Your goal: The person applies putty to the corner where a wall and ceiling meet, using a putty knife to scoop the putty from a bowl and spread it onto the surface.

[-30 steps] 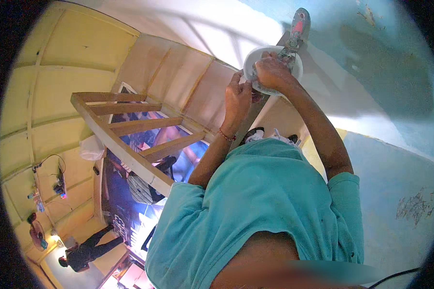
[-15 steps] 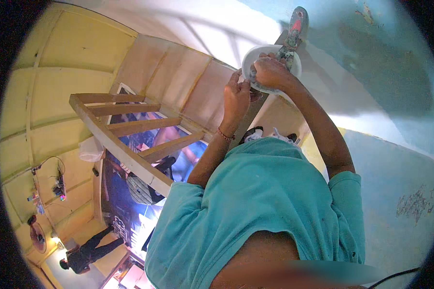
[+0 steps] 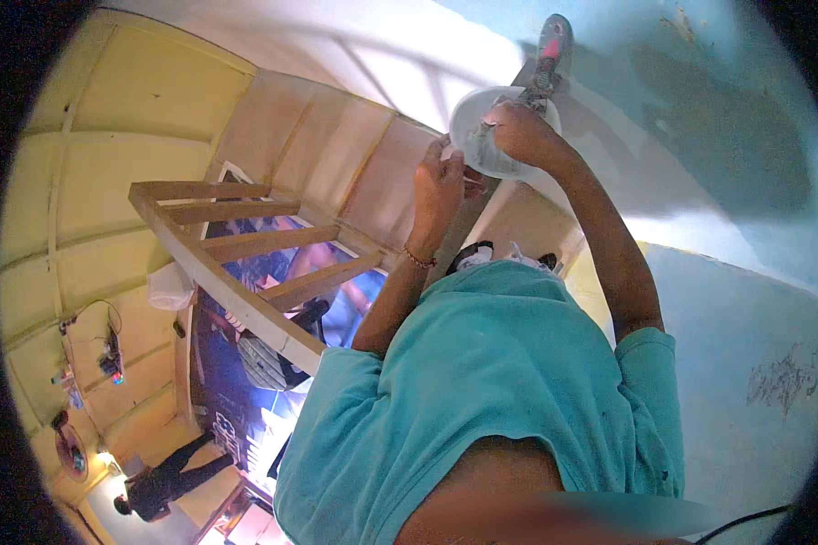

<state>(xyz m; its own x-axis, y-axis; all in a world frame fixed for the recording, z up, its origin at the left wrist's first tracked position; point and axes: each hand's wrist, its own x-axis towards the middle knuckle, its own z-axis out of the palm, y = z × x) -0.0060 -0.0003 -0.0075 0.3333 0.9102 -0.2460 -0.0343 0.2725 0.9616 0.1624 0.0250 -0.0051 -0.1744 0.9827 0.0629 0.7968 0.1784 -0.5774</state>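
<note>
Near the top of the view is a round white bowl [image 3: 486,159] with greyish smears inside. My left hand [image 3: 438,186] is at its left rim, thumb and fingers closed against the edge; some fingers are partly hidden beneath. Over the bowl's right side, my right hand [image 3: 525,138] is closed, and whatever its fingertips pinch is too small and blurred to name. A tool with a dark and red handle [image 3: 553,53] lies beyond my right hand, its stained metal part reaching to the bowl's far rim.
A wooden ladder-like frame [image 3: 236,268] stands to my left. Under the bowl runs a narrow beam [image 3: 468,222]. A patchy blue-white wall [image 3: 727,336] rises on the right. Far below left, a person in dark clothes [image 3: 159,486] is near a fan [image 3: 71,452].
My right hand has lifted slightly from inside the bowl and its fingertips have turned, baring more of the inside. The bowl and my left hand have shifted a little left.
</note>
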